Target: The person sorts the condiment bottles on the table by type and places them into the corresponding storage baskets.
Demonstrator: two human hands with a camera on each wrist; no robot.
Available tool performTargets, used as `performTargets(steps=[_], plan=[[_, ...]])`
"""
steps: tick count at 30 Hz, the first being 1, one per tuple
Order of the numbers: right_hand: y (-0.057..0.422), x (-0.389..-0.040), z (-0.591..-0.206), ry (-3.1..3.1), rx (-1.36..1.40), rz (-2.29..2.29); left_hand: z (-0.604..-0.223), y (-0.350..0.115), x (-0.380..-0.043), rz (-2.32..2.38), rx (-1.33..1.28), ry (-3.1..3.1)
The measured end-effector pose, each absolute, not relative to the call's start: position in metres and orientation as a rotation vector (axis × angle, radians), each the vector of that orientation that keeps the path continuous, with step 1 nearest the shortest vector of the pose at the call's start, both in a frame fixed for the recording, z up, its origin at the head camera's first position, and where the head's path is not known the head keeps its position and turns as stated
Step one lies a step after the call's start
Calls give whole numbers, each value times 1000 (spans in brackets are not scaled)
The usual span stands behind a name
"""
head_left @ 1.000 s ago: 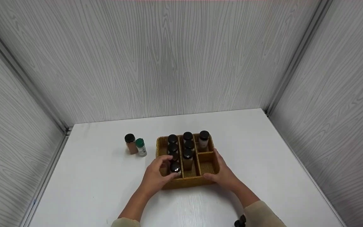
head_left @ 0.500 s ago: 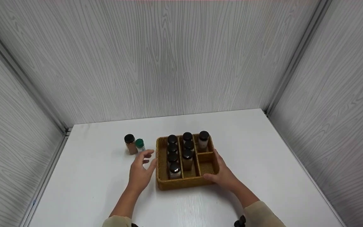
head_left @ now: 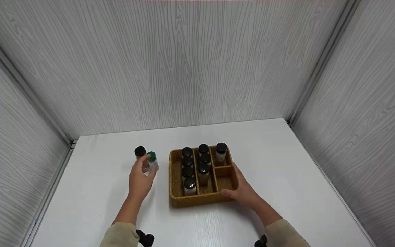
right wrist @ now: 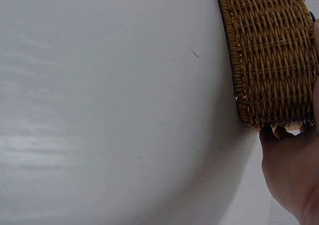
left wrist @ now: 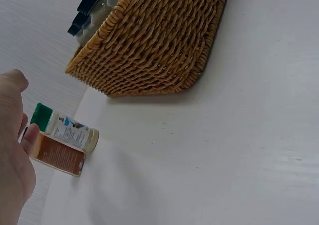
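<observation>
My left hand (head_left: 140,181) is at a small spice jar with a green cap (head_left: 152,160), thumb and fingers spread around its near side. In the left wrist view the fingers overlap the jar's green end (left wrist: 42,116), and no firm hold shows. Right beside it stands a black-capped jar of orange-brown spice (head_left: 140,151), partly behind the fingers. My right hand (head_left: 243,190) holds the right front corner of a divided wicker basket (head_left: 204,200), thumb over the rim and fingers along the outer side.
Several black-capped jars (head_left: 188,171) stand in the basket's left and middle sections. One more black-capped jar (head_left: 221,152) is in the back right compartment. The white table (head_left: 81,192) meets wood-grain panels (head_left: 183,68) at the back and sides.
My left hand has left the jars in the basket's left section and moved left to the green-capped jar. The right hand has stayed at the basket's corner.
</observation>
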State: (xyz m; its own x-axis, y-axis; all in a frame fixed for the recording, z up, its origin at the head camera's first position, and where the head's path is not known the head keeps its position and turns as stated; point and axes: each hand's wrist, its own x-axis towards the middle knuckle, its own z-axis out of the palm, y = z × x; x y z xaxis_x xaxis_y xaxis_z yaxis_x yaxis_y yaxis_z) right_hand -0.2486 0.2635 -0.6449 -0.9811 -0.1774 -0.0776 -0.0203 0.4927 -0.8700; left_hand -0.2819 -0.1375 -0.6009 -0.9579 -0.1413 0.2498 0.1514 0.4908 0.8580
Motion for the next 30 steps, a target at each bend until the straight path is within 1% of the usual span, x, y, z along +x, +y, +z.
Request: performTargets(steps=[7, 14, 25, 30], plan=[[263, -250, -644, 2577, -189, -1520, -598, -149, -293, -1408, 17, -2519], [265, -248, -644, 2571, -209, -1526, -597, -156, -308, -1376, -14, -2602], [269, -246, -642, 2594, -201, -1522, -592, -144, -320, -1263, -78, -2759], [268, -244, -643, 2595, -173, -1476, -594, -142, -322, -1232, -67, -2785]])
